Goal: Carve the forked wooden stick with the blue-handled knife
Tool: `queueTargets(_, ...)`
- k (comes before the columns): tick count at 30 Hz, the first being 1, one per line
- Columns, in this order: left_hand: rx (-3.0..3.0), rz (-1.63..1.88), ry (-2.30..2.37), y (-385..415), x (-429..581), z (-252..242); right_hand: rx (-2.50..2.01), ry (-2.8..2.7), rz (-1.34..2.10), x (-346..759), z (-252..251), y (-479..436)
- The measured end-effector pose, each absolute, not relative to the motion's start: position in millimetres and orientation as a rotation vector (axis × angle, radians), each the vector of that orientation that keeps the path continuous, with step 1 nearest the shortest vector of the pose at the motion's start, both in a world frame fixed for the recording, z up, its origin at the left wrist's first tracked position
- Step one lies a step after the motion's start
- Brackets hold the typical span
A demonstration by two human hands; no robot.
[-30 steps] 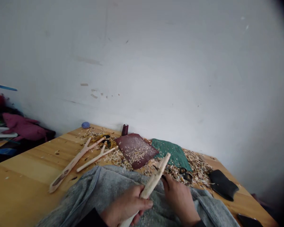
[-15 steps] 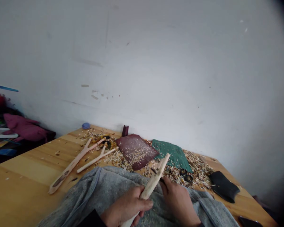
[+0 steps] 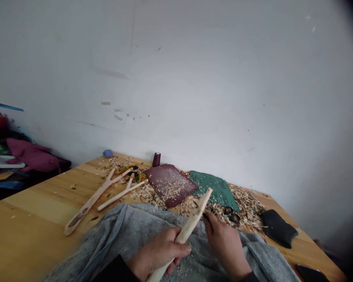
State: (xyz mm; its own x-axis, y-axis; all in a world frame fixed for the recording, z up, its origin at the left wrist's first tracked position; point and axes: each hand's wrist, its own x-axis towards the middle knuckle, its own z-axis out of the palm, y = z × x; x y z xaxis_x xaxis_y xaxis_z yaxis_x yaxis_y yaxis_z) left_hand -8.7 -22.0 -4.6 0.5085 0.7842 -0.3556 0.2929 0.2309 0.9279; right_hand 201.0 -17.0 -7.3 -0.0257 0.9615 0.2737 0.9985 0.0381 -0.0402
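Observation:
My left hand (image 3: pixel 161 250) is wrapped round a pale, peeled wooden stick (image 3: pixel 191 225), which slants up and away to the right. Near the stick's far half, my right hand (image 3: pixel 225 243) is closed on a dark, slim knife (image 3: pixel 206 216), mostly hidden by the fingers and the stick. Under both hands lies a grey cloth (image 3: pixel 144 219) dusted with wood bits. Wood shavings (image 3: pixel 248 203) are heaped beyond them.
On the wooden table (image 3: pixel 32 215) lie a large forked stick (image 3: pixel 91 201) and a smaller forked stick (image 3: pixel 120 194) at left. Maroon cloth (image 3: pixel 172 184), green cloth (image 3: pixel 214 188) and a thread spool (image 3: pixel 156 159) are near the wall. A black flat piece (image 3: pixel 279 227) lies right.
My right hand has shifted slightly right and up, and the dark tip that showed left of the stick is now out of sight. The left hand keeps its grip on the stick.

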Motion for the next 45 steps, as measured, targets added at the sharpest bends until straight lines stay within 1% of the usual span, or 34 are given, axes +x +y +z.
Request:
queueTargets(3, 1.327, 0.440, 1.067, -23.2, -8.1, -3.4, -2.097, -2.099, -0.222, 201.8, -6.0, -16.1)
queueTargets(7, 1.323, 0.500, 1.092, -21.7, -6.8, -5.5, -1.806, -2.374, -0.060, 177.9, -11.4, -29.0)
queueTargets(10, 1.338, 0.527, 1.057, -20.5, -6.5, -7.3, -1.752, -2.396, -0.024, 172.2, -12.7, -32.3)
queueTargets(12, 1.333, 0.532, 1.034, -20.2, -6.5, -8.7, -1.828, -2.323, -0.068, 180.8, -10.9, -27.7)
queueTargets(15, 1.318, 0.507, 1.012, -20.2, -6.8, -11.4, -2.077, -2.118, -0.202, 198.5, -7.4, -18.1)
queueTargets(17, 1.311, 0.504, 0.993, -20.1, -6.8, -12.8, -2.140, -2.085, -0.231, 202.4, -6.8, -16.0)
queueTargets(19, 1.306, 0.522, 1.000, -20.2, -6.4, -12.8, -2.053, -2.190, -0.191, 196.7, -8.3, -19.5)
queueTargets(22, 1.301, 0.531, 1.052, -20.7, -5.6, -10.0, -1.800, -2.385, -0.053, 180.7, -11.1, -29.2)
queueTargets(24, 1.311, 0.526, 1.053, -21.4, -5.5, -7.4, -1.720, -2.410, 0.007, 175.9, -11.3, -32.2)
queueTargets(26, 1.320, 0.528, 1.017, -22.5, -6.0, -5.4, -1.775, -2.356, -0.020, 180.5, -10.0, -29.5)
queueTargets(29, 1.316, 0.515, 0.968, -23.6, -7.4, -5.1, -2.034, -2.147, -0.187, 197.2, -8.0, -19.7)
queueTargets(31, 1.301, 0.494, 0.956, -23.4, -8.0, -7.0, -2.093, -2.077, -0.253, 203.7, -8.6, -15.7)
queueTargets(33, 1.278, 0.495, 0.973, -22.3, -8.3, -10.1, -2.033, -2.147, -0.236, 200.7, -11.1, -17.3)
queueTargets(36, 1.257, 0.505, 1.008, -20.2, -8.5, -14.5, -1.806, -2.353, -0.124, 185.4, -15.0, -26.6)
queueTargets(39, 1.263, 0.516, 0.995, -20.0, -8.7, -14.0, -1.714, -2.390, -0.086, 179.5, -14.4, -30.8)
queueTargets(45, 1.233, 0.477, 0.921, -24.1, -9.4, -6.5, -2.096, -2.058, -0.291, 205.3, -5.0, -17.4)
